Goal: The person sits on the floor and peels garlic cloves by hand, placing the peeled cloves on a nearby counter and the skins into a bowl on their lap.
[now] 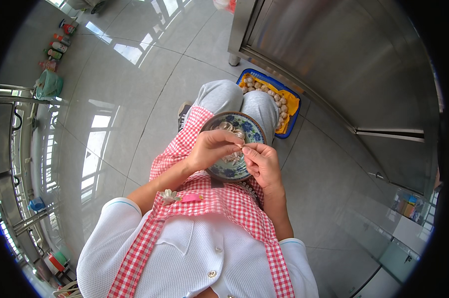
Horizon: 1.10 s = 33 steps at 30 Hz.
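Above a bowl, the fingertips of my left hand point(215, 148) and my right hand point(262, 162) meet on a small garlic clove point(239, 145). Both hands pinch it between thumb and forefinger, and the fingers partly hide it. The blue-flowered bowl point(253, 122) rests on my lap, over the red-checked apron. In its far part lie garlic pieces point(227, 126). Nearer to me are pale, pinkish scraps that look like garlic skins point(232, 158), partly behind my hands.
A blue plastic basket point(295, 123) of garlic bulbs point(272, 93) on orange material stands beyond my knees. Stainless-steel cabinets point(332, 63) rise at right. Several bottles point(58, 46) and a green bin point(49, 85) line the left. Grey tiles point(150, 74) cover the floor.
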Tool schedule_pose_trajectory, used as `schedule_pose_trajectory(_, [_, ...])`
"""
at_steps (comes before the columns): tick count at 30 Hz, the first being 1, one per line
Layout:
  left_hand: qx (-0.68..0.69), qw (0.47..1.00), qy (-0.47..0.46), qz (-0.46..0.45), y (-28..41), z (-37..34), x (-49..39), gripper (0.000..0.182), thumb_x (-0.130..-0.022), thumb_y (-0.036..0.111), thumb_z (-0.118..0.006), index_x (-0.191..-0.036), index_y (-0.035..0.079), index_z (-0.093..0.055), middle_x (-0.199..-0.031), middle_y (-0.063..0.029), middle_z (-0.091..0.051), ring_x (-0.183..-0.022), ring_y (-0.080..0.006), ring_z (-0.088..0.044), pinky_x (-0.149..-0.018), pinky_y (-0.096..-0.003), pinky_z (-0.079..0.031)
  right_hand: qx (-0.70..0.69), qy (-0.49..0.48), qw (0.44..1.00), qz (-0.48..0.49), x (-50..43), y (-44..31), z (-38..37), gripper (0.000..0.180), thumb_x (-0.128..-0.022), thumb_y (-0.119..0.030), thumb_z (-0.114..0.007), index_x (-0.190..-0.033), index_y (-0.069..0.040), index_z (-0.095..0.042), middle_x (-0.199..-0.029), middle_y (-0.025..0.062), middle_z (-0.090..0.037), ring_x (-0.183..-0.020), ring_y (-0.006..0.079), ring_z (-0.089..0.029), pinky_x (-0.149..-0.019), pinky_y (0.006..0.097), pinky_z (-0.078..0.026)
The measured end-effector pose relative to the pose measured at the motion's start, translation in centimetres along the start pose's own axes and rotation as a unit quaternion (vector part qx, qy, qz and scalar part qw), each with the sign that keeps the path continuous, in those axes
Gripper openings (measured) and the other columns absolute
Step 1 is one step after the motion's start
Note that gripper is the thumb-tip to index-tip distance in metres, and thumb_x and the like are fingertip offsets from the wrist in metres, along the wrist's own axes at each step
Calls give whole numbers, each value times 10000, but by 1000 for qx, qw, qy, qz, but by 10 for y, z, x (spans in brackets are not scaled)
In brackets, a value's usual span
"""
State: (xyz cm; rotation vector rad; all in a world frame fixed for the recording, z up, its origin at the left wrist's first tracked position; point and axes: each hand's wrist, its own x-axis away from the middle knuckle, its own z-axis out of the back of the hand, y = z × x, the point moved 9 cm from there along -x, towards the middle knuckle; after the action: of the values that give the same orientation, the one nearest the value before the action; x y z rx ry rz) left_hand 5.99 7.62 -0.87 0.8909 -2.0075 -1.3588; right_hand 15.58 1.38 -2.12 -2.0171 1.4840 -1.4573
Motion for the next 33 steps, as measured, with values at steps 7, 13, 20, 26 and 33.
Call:
schedule_pose_trajectory(7, [-234, 957, -70, -157, 34, -12, 1, 173, -693, 4, -641, -866, 9, -631, -856, -123, -608, -788, -220, -600, -692, -274, -478, -42, -12, 998, -34, -1, 9, 4, 88, -758, -27, -571, -804, 48, -563, -525, -7, -446, -349, 10, -286, -299, 152, -191])
schedule_pose_trajectory(13, [-291, 939, -92, -157, 34, -16, 5, 206, -703, -11, -625, -906, 27, -631, -904, -116, -610, -839, -230, -596, -740, -300, -479, -56, 12, 997, -44, -5, 15, 9, 46, -745, -13, -550, -744, 33, -542, -509, -6, -442, -334, 17, -291, -289, 162, -197])
schedule_pose_trajectory(20, [-57, 998, -1, 29, -1, 0, 1, 124, -761, 12, -598, -882, -4, -619, -820, -84, -620, -772, -154, -591, -686, -253, -478, 9, 30, 999, 22, -6, 7, 5, 50, -750, -29, -540, -729, 17, -540, -518, -17, -453, -354, 16, -317, -306, 164, -217])
schedule_pose_trajectory(26, [156, 970, 71, 173, -30, 3, 4, 144, -819, 73, -550, -931, -11, -585, -799, -61, -605, -676, -98, -548, -616, -211, -462, 208, 74, 969, 110, -4, -3, 6, 66, -738, -46, -553, -716, 15, -563, -583, 5, -540, -451, 51, -455, -411, 189, -352])
schedule_pose_trajectory(33, [234, 950, 70, 196, -27, 4, 1, 163, -839, 77, -518, -971, -7, -563, -791, -50, -592, -640, -87, -534, -578, -198, -454, 488, 88, 849, 182, 3, -11, -5, 96, -730, -73, -601, -743, 20, -582, -694, 63, -620, -632, 89, -581, -540, 234, -451])
